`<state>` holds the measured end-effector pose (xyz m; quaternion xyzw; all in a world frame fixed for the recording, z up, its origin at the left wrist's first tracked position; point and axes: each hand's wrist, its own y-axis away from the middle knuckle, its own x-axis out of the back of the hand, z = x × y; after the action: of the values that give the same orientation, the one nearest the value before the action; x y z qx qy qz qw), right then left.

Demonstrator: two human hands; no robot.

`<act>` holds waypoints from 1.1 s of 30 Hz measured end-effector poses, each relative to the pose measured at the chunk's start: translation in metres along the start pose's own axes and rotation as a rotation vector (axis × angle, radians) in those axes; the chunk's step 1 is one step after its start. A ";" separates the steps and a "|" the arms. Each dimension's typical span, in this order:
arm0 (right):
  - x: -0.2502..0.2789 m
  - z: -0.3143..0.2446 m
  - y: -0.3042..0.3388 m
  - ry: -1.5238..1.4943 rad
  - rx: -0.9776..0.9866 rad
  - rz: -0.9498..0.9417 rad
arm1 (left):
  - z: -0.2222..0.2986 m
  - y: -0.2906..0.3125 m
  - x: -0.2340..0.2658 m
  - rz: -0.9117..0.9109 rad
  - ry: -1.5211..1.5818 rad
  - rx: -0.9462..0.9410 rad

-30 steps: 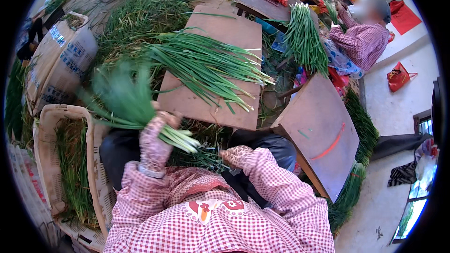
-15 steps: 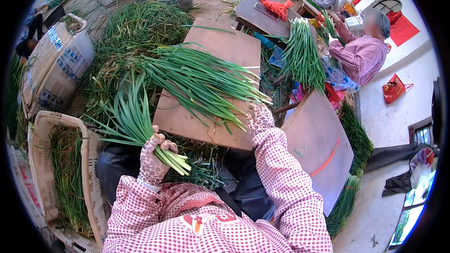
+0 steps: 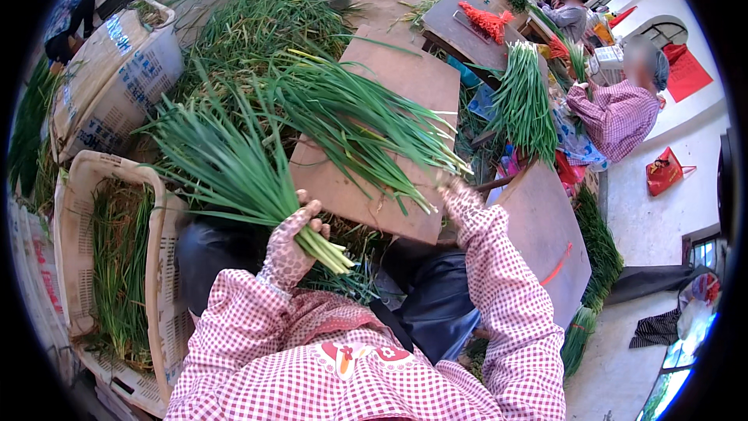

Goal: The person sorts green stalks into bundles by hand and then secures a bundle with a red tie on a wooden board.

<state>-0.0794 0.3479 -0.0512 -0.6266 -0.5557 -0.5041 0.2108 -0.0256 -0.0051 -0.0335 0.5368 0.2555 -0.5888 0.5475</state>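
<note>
My left hand (image 3: pixel 290 249), in a spotted glove, is closed round a bunch of green chives (image 3: pixel 222 160). Their pale cut ends stick out to the right of my fist, and the leaves fan toward the upper left. A loose pile of chives (image 3: pixel 362 121) lies across a brown board (image 3: pixel 425 78) in front of me, pale ends to the right. My right hand (image 3: pixel 465 204), gloved alike, is at those pale ends. Its fingers are smeared by motion, so I cannot make out whether they grip a stalk.
A crate (image 3: pixel 160 265) of chives stands at my left, with a large white basket (image 3: pixel 117 90) behind it. Beyond the board is a heap of leaf scraps (image 3: pixel 257 39). On my right, a second board (image 3: pixel 538 226) bears a red tie. A co-worker (image 3: pixel 619 113) sits near bundled chives (image 3: pixel 526 101).
The bunch in my left hand has swung outward and its leaves have spread. My right hand stays near the pile's pale ends, its fingers now blurred. The whole view has shifted slightly.
</note>
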 end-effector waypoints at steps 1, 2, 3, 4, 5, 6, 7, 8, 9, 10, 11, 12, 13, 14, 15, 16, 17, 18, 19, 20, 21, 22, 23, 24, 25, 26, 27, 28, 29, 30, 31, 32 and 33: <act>0.013 -0.058 0.048 -0.094 0.054 -0.195 | 0.002 0.003 0.003 0.116 -0.026 -0.008; 0.005 -0.027 0.059 -0.148 0.205 -0.198 | -0.008 0.003 -0.002 0.128 -0.002 0.071; 0.002 -0.062 0.079 -0.543 -0.215 -0.395 | -0.008 0.009 0.005 0.180 0.007 0.088; -0.009 -0.053 0.089 -0.944 -0.313 -0.618 | -0.015 0.011 0.007 0.214 -0.002 0.119; -0.020 -0.049 0.100 -1.237 -0.379 -0.705 | -0.022 0.013 0.008 0.225 -0.039 0.128; -0.026 -0.056 0.117 -1.335 -0.420 -0.723 | -0.028 0.014 0.012 0.226 -0.042 0.151; -0.030 -0.065 0.131 -1.427 -0.454 -0.747 | -0.032 0.016 0.013 0.227 -0.044 0.164; -0.038 -0.068 0.143 -1.450 -0.374 -0.797 | -0.034 0.019 0.012 0.238 -0.131 0.168; -0.047 -0.069 0.154 -1.474 -0.299 -0.842 | -0.037 0.020 0.013 0.241 -0.274 0.192; -0.057 -0.070 0.157 -1.370 -0.076 -0.862 | -0.040 0.019 0.017 0.205 -0.278 0.222; -0.062 -0.073 0.164 -1.259 -0.028 -0.813 | -0.044 0.017 0.024 0.169 -0.281 0.252; -0.065 -0.081 0.170 -1.196 -0.051 -0.799 | -0.042 0.016 0.026 0.128 -0.228 0.298; -0.068 -0.086 0.174 -1.133 -0.074 -0.785 | -0.039 0.014 0.027 0.102 -0.320 0.375; -0.073 -0.080 0.171 -1.044 -0.081 -0.861 | -0.037 0.016 0.027 0.063 -0.369 0.344; -0.079 -0.072 0.167 -0.956 -0.085 -0.933 | -0.033 0.019 0.012 0.020 -0.418 0.319; -0.089 -0.054 0.159 -0.878 0.123 -0.875 | -0.032 0.018 0.002 0.029 -0.518 0.372; -0.102 -0.043 0.151 -0.790 0.337 -0.824 | -0.034 0.017 -0.001 0.062 -0.497 0.331; -0.080 -0.069 0.158 -0.612 0.339 -0.752 | -0.034 0.018 0.002 0.108 -0.469 0.278; -0.055 -0.094 0.166 -0.431 0.343 -0.671 | -0.034 0.020 0.002 0.148 -0.441 0.222; -0.058 -0.089 0.162 -0.491 0.231 -0.595 | -0.035 0.020 0.002 0.141 -0.403 0.248; -0.053 -0.097 0.160 -0.563 0.179 -0.580 | -0.038 0.019 0.004 0.136 -0.410 0.230; -0.054 -0.103 0.155 -0.510 0.200 -0.522 | -0.041 0.020 0.004 0.132 -0.421 0.210; -0.056 -0.109 0.154 -0.457 0.222 -0.466 | -0.043 0.021 0.005 0.128 -0.432 0.190; -0.079 -0.099 0.147 -0.670 0.230 -0.457 | -0.044 0.021 0.008 0.111 -0.437 0.185; -0.084 -0.104 0.143 -0.692 0.200 -0.440 | -0.043 0.022 0.006 0.147 -0.420 0.170; -0.084 -0.106 0.143 -0.791 0.114 -0.482 | -0.040 0.023 0.003 0.184 -0.403 0.154; -0.080 -0.110 0.145 -0.884 0.027 -0.526 | -0.039 0.024 0.001 0.222 -0.381 0.137; -0.083 -0.110 0.144 -1.010 0.051 -0.522 | -0.038 0.021 0.003 0.247 -0.357 0.151; -0.079 -0.114 0.144 -1.083 0.018 -0.530 | -0.036 0.020 0.002 0.259 -0.369 0.130; -0.085 -0.111 0.140 -1.068 -0.004 -0.495 | -0.035 0.017 0.000 0.268 -0.380 0.111; -0.091 -0.110 0.135 -1.053 -0.027 -0.460 | -0.035 0.015 -0.002 0.277 -0.391 0.094; -0.095 -0.109 0.130 -0.947 0.002 -0.384 | -0.035 0.012 -0.005 0.295 -0.397 0.063; -0.095 -0.113 0.126 -0.771 0.020 -0.294 | -0.034 0.009 -0.005 0.297 -0.435 0.038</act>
<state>0.0026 0.1717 -0.0510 -0.6814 -0.6825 -0.2517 -0.0810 -0.0058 0.0240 -0.0366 0.4394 0.0393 -0.6081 0.6599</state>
